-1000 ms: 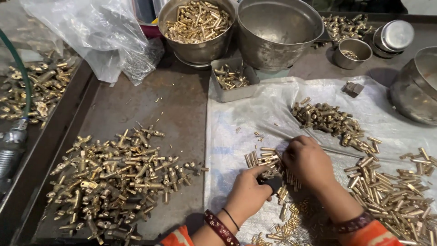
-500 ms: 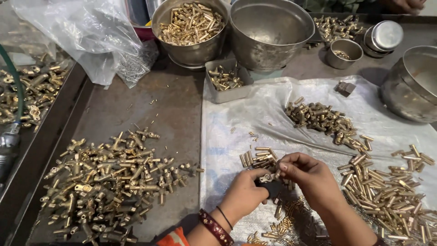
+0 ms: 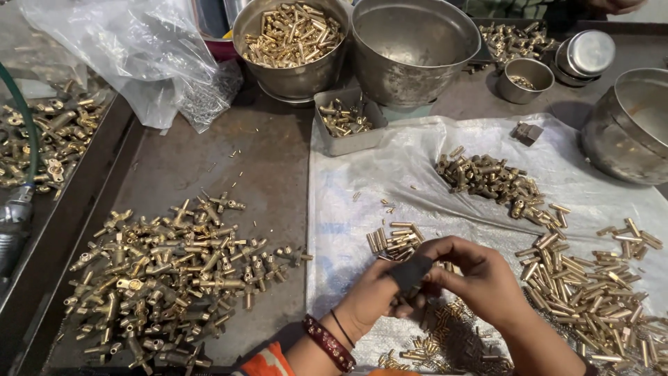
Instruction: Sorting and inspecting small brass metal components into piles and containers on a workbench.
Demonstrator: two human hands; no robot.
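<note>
Left hand [image 3: 376, 296] and right hand [image 3: 480, 282] meet over the white sheet [image 3: 362, 181], fingers pinched together on what looks like a small brass piece, mostly hidden. Best kept low above the short brass tubes [image 3: 393, 240], so a slip lands on the sheet.

part between hands [image 3: 445, 292] hidden, right pot [image 3: 630, 129] cropped

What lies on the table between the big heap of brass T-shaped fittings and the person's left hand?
In the head view, only bare dark table and the white plastic sheet's edge separate the heap of brass T-shaped fittings from the left hand.
</note>
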